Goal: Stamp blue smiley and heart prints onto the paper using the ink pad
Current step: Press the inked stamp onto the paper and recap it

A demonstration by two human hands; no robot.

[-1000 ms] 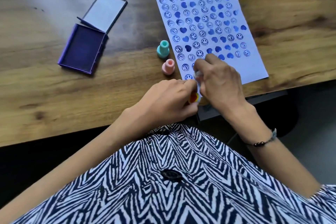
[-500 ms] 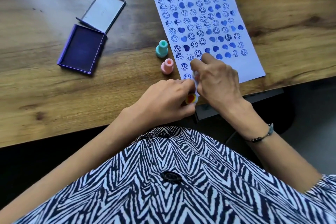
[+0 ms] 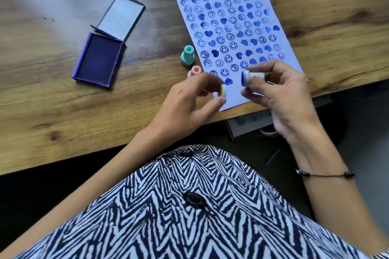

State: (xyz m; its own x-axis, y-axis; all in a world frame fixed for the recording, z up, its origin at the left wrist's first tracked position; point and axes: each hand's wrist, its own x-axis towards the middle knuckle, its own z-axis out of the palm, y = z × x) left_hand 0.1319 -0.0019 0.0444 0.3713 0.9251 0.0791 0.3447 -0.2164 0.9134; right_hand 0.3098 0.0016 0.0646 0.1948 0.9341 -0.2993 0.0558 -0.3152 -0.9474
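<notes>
A white stamp [image 3: 252, 76] lies sideways, blue-inked face leftward, above the paper [image 3: 237, 25], which is nearly filled with blue smileys and hearts. The open purple ink pad [image 3: 99, 59] lies well left.

— How many stamps are there?
— Three: a teal stamp [image 3: 187, 56] and a pink stamp [image 3: 195, 71] standing on the bench [image 3: 63, 111], plus one white stamp [image 3: 251, 77].
— Caps?
— One cap [image 3: 222, 91], off the stamp.
— Ink pads?
— One ink pad [image 3: 99, 59], with one open lid [image 3: 121, 19].
— Sheets?
— One paper [image 3: 233, 33]. The prints on it are too many and too blurred to count exactly.
— Hands?
— Two: a left hand [image 3: 189, 105] and a right hand [image 3: 282, 96]. One bracelet [image 3: 324, 174] too.
</notes>
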